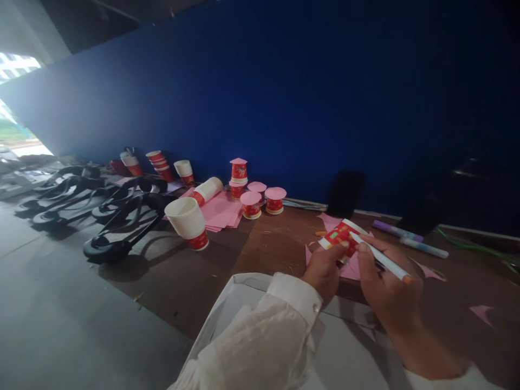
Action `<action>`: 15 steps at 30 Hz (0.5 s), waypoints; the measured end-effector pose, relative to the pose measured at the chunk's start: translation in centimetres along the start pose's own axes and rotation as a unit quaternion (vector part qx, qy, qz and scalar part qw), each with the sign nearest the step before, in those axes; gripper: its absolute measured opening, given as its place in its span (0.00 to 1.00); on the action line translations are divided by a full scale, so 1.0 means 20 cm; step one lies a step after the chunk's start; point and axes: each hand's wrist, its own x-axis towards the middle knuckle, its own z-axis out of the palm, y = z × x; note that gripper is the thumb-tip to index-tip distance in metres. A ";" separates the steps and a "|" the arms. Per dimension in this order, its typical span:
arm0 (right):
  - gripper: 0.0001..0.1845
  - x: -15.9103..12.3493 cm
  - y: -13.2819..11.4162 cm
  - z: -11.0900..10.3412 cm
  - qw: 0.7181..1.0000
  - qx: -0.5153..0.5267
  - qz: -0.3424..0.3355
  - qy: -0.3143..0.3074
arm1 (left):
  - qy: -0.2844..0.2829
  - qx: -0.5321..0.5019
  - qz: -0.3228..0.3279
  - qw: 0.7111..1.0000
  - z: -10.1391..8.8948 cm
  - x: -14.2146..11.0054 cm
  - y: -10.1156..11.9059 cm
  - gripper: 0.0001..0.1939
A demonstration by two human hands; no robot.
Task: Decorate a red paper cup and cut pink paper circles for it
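Right hand (390,291): fingers closed around a white marker (385,261), pen-fashion, apparently for fine control.
Left hand (325,269): fingers grip a red paper cup (333,235) turned on its side, seemingly to steady it against the marker's tip.
Work spot: the cup is held over pink paper scraps (357,269) on the brown bench (268,244); whether it touches them is hard to tell.
Other markers (398,231): beyond the right hand, likely within easy reach.
Cup stack (187,221): nested upright, presumably saving room.
Pink-topped cups (251,199): rims down near the blue panel (284,92), the wider end probably adding stability.
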 end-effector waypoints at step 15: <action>0.12 0.00 0.00 0.00 1.000 -0.010 0.021 -0.015 | 0.030 -0.016 -0.012 0.999 0.00 0.00 0.00 0.17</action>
